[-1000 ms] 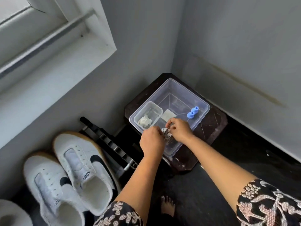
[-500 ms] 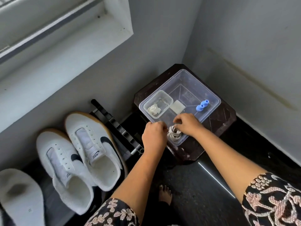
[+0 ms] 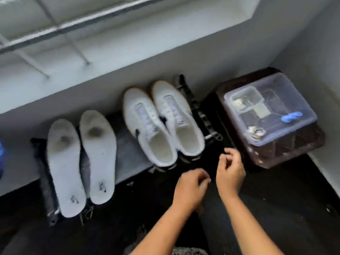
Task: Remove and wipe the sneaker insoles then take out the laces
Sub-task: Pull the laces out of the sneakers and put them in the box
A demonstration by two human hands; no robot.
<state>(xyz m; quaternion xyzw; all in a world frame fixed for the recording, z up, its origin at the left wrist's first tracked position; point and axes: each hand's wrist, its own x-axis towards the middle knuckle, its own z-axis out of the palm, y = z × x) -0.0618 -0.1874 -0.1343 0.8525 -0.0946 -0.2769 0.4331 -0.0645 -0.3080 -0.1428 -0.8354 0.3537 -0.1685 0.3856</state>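
Against the far wall, under the window ledge, the head view (the only one) shows the two white sneakers standing side by side, toes to the wall and openings toward the person. To their left the two insoles lie flat and top side up, just beside each other, partly on a grey mat. I judge they are spread out like this so that they can dry after wiping. Each has a dark worn patch at its far part.

On the right, a clear plastic box sits on a dark stool. In its near corner lies a small coiled bundle, most probably the laces, kept there so they do not get lost. The picture is blurred, so I cannot be sure. The tongues of the sneakers look bare of lacing. A small tub and a blue object are also in the box.

Both hands hover near the person, between sneakers and stool, touching nothing. The left hand has loosely curled fingers with nothing inside. The right hand has thumb and fingers bent and apart, also empty.
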